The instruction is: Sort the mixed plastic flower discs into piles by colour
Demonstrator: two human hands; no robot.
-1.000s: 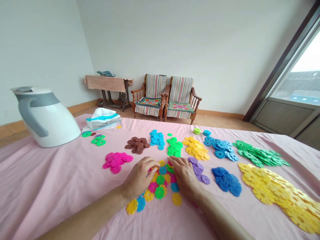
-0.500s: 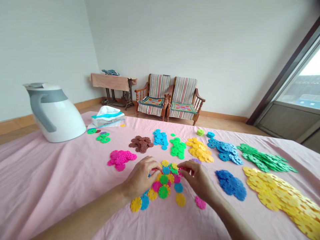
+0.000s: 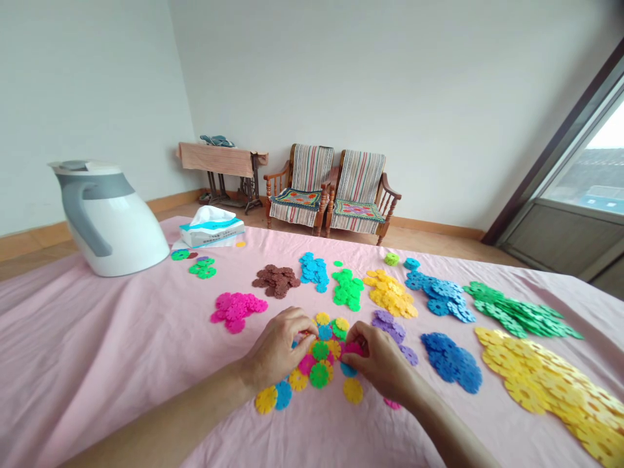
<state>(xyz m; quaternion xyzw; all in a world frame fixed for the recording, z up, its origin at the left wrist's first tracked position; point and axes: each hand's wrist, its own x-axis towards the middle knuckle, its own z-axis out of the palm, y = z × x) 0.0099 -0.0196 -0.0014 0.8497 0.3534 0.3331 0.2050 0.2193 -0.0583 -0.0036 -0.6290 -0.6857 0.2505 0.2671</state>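
Both hands (image 3: pixel 281 344) curl over mixed colourful discs (image 3: pixel 319 375)

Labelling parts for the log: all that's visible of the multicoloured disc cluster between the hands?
The multicoloured disc cluster has thin, round, notched discs, plastic by the look, in yellow, blue, green and pink. They lie roughly flat on the pink cloth, many overlapping; whether they interlock is unclear. A yellow disc lies at its near left end. The left hand hides part of its left side; the right hand's fingertips meet a pink disc on its right, grip unclear.
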